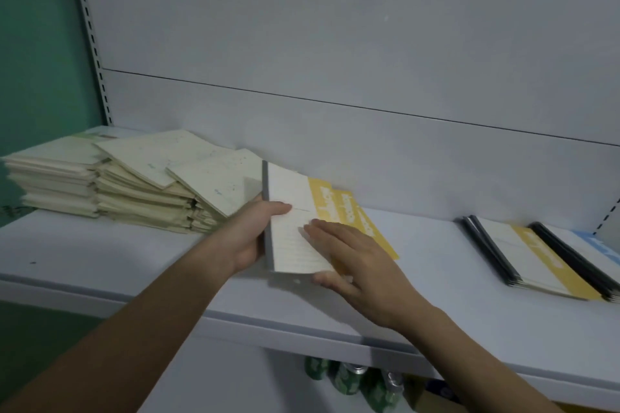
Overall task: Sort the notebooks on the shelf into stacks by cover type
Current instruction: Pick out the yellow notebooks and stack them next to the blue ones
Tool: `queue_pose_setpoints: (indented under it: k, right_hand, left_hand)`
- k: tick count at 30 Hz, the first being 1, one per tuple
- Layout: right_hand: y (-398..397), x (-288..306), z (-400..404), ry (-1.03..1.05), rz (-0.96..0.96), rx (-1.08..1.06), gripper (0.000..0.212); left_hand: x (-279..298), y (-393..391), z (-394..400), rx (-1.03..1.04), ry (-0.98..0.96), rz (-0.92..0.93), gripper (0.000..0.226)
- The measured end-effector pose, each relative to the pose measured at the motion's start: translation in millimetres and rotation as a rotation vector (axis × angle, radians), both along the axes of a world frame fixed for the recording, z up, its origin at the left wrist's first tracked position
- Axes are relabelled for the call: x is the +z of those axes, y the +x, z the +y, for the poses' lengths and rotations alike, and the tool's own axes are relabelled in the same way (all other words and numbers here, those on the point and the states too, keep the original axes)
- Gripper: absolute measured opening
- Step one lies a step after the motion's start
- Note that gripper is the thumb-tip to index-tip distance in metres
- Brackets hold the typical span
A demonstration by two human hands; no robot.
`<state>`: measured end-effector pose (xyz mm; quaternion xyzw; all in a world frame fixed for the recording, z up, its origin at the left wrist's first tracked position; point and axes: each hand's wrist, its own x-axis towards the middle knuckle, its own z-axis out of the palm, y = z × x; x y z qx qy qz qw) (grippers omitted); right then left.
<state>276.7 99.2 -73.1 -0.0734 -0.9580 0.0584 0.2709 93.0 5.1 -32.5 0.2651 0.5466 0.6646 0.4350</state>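
Observation:
A small stack of white notebooks with yellow bands and grey spines sits at the middle of the white shelf. My left hand grips its spine side, thumb over the top cover. My right hand lies on the cover with fingers straight and its thumb under the near edge. To the left stand two tall piles of cream notebooks, the top ones slid askew. At the right lies a low stack of yellow-banded, dark-spined notebooks next to one with a blue band.
The grey back panel rises behind the shelf, with a slotted upright at the left. Under the shelf's front edge, green cans show on a lower level. Bare shelf surface lies between the middle and right stacks.

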Motion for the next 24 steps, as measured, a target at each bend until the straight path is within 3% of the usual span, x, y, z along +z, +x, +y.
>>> queue_pose_setpoints:
  k: [3,5,10,13,16,18,20,22,24]
  right_hand:
    - [-4.9,-6.1,8.0,-0.372,0.132,-0.151,0.056]
    - [-16.8,-9.1,24.1,-0.413,0.122,-0.316,0.048]
    - [-49.3,7.3,47.7,-0.195,-0.381,-0.402,0.068]
    - [-56.0,17.0,51.3,-0.238,-0.529,-0.375,0.052]
    - [-56.4,14.9,53.0,0.206,-0.605,-0.298,0.032]
    - [-55.7,13.4,53.7,0.285,-0.551,-0.271,0.021]
    - [-51.4,19.2,52.8,0.170,-0.405,-0.314,0.005]
    - [-42.7,24.3,55.7,0.000,-0.224,-0.369,0.008]
    - [-31.1,30.7,54.6,-0.303,0.009,-0.378,0.027]
  left_hand:
    - [4.1,-21.7,-11.5,0.080,0.043,0.094,0.036]
    - [8.1,-33.7,-20.3,0.146,0.067,0.107,0.038]
    - [7.7,-45.4,-34.9,0.246,0.023,0.089,0.037]
    - [7.5,-45.9,-36.5,0.246,0.013,0.116,0.040]
    - [10.4,-46.3,-35.4,0.240,0.015,0.124,0.036]
    - [14.0,-47.9,-34.4,0.237,0.011,0.133,0.035]
    - [16.8,-50.4,-34.2,0.235,0.002,0.145,0.035]
    - [19.2,-51.9,-35.5,0.224,-0.017,0.166,0.035]
    - [19.0,-50.3,-35.7,0.205,-0.032,0.179,0.036]
